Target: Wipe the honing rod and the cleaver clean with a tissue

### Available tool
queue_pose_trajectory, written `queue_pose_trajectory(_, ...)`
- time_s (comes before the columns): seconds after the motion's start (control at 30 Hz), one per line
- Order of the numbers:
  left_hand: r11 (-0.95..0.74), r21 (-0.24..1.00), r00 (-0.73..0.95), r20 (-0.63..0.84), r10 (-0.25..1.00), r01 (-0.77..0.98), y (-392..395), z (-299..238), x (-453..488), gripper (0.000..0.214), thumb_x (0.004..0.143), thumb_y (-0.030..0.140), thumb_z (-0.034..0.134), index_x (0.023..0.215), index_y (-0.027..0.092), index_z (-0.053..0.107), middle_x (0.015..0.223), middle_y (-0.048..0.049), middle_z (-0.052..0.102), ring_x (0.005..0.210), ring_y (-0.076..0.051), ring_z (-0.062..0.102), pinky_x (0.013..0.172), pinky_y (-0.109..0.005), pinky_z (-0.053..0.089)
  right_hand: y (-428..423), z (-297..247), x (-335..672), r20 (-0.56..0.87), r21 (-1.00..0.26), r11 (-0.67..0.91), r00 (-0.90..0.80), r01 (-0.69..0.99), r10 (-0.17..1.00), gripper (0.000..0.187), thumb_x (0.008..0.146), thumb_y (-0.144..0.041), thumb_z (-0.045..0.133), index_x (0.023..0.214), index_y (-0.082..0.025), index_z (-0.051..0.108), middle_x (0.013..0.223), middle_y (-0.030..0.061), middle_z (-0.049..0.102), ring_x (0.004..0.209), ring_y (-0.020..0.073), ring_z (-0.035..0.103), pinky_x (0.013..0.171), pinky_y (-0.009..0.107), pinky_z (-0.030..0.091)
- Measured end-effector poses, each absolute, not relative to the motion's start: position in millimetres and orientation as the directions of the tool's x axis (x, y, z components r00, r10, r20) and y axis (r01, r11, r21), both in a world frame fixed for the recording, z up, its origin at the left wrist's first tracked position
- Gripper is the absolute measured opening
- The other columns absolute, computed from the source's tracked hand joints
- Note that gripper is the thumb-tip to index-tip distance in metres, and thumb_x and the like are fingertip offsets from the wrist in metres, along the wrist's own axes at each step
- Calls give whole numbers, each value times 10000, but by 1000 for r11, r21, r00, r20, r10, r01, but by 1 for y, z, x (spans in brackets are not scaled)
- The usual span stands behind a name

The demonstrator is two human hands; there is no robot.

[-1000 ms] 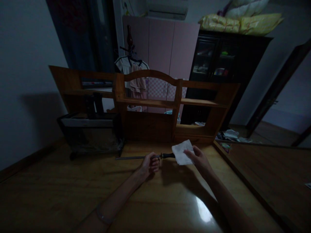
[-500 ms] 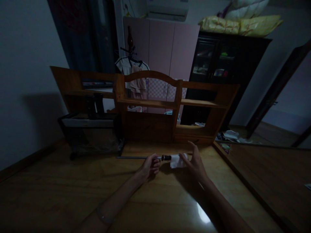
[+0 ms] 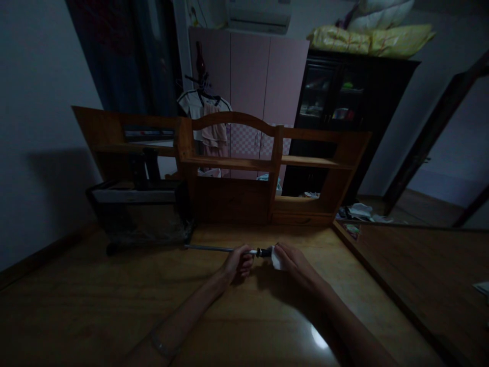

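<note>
A long thin metal rod (image 3: 208, 248) with a dark handle (image 3: 265, 252) is held level just above the wooden desk (image 3: 114, 306). My left hand (image 3: 239, 262) is closed round the rod close to the handle, and the bare shaft sticks out to the left. My right hand (image 3: 292, 261) is wrapped over the handle with a white tissue (image 3: 275, 258) pressed between palm and handle. Most of the tissue is hidden under the fingers.
A wooden shelf unit (image 3: 233, 168) stands at the desk's back edge, with a dark box-like device (image 3: 139, 209) to its left. The desk edge (image 3: 367, 270) runs down the right side. Behind are a pink wardrobe (image 3: 263, 97) and a dark glass cabinet (image 3: 336, 102).
My right hand brought the flat tissue down onto the handle and closed round it. The left hand kept its grip on the rod. The camera shifted slightly.
</note>
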State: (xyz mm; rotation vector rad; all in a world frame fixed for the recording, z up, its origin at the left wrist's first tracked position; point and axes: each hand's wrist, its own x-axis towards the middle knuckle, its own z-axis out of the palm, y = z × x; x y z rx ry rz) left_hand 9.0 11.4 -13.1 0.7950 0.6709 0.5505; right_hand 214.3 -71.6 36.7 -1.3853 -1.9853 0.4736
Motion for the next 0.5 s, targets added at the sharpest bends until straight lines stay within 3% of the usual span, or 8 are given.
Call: queue_pose_trajectory(0.5,574,807,672,-349,653,-139,12,-14,10,352,786,412,414,536,214,267,397,74,252,327,-65,157,375,-231,109,-58,23,218,285,-731,338,-185,593,941,411,946,-487,357,721,-187,527,659,-28,505,611,131,461,561,245,307)
